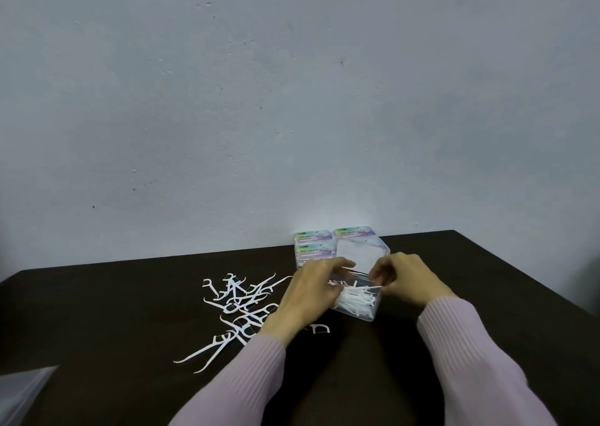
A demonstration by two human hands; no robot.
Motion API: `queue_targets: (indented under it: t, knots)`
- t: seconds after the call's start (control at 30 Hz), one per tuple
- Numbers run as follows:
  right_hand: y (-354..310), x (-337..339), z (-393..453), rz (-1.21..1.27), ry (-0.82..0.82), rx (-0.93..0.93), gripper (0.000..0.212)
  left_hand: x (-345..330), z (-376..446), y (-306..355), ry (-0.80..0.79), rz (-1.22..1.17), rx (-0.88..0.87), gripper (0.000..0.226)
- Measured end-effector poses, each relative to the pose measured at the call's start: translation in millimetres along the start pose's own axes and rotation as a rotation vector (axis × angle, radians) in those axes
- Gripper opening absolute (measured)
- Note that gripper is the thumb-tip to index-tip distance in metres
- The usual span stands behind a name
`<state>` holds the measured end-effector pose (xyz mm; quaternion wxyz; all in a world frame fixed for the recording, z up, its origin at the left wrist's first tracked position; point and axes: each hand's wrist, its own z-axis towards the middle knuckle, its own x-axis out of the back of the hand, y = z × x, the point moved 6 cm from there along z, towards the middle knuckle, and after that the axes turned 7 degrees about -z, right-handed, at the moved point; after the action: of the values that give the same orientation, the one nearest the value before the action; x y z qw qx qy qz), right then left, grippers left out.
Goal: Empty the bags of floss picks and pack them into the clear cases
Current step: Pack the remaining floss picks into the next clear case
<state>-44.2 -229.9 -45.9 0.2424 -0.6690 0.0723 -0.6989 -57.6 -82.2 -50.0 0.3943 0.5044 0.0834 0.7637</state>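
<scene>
An open clear case point(368, 313) sits on the dark table, with its lid point(360, 250) raised at the back and several white floss picks point(355, 297) lying inside. My left hand point(311, 291) is at the case's left side, its fingers curled around picks over the opening. My right hand point(402, 278) is at the right side and pinches picks above the case. A loose pile of white floss picks point(242, 308) is scattered on the table left of my left hand.
Closed cases with coloured labels point(315, 244) are stacked against the wall behind the open case. A clear plastic bag point(22, 390) lies at the table's front left corner. The table's right edge point(519, 276) runs diagonally.
</scene>
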Motion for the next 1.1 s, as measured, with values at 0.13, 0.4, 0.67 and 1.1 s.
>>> queue_targets:
  t: [0.13, 0.4, 0.67, 1.1]
  knots:
    - [-2.4, 3.0, 0.2, 0.007, 0.037, 0.030, 0.027, 5.8, -1.9, -13.3, 0.048, -0.103, 0.013, 0.033]
    - [-9.7, 7.3, -4.1, -0.075, 0.150, 0.012, 0.007, 3.2, -8.6, -39.4, 0.019, -0.208, 0.162, 0.025]
    - [-25.0, -3.8, -4.1, -0.244, 0.098, 0.077, 0.008, 1.6, -12.3, -41.9, -0.027, -0.163, 0.146, 0.017]
    - [-90.3, -32.8, -15.2, -0.139, -0.149, 0.446, 0.016, 57.0, -51.1, -43.8, 0.027, -0.205, 0.150, 0.020]
